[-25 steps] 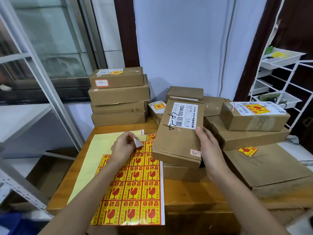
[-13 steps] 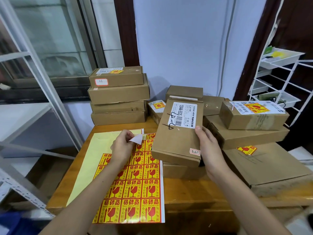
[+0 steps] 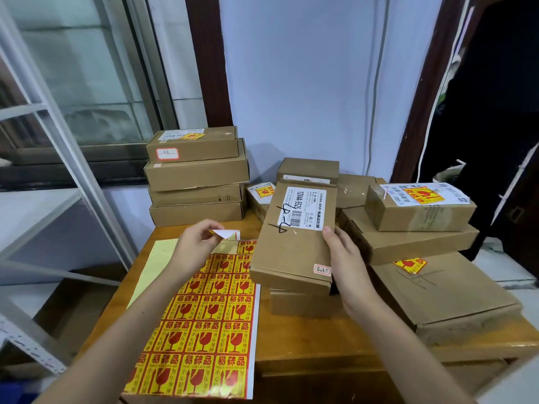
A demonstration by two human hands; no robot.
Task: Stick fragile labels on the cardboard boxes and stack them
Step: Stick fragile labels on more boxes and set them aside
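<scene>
Table crowded; left hand pinches label

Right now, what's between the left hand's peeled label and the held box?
Head view: only the top edge of the label sheet on the table; the label and box are apart.

One head-worn wide-angle view looks forward and down, close over the wooden table toward the wall

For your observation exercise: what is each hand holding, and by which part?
Left hand pinches a peeled label by its edge; right hand grips the tilted cardboard box along its right side.
</scene>
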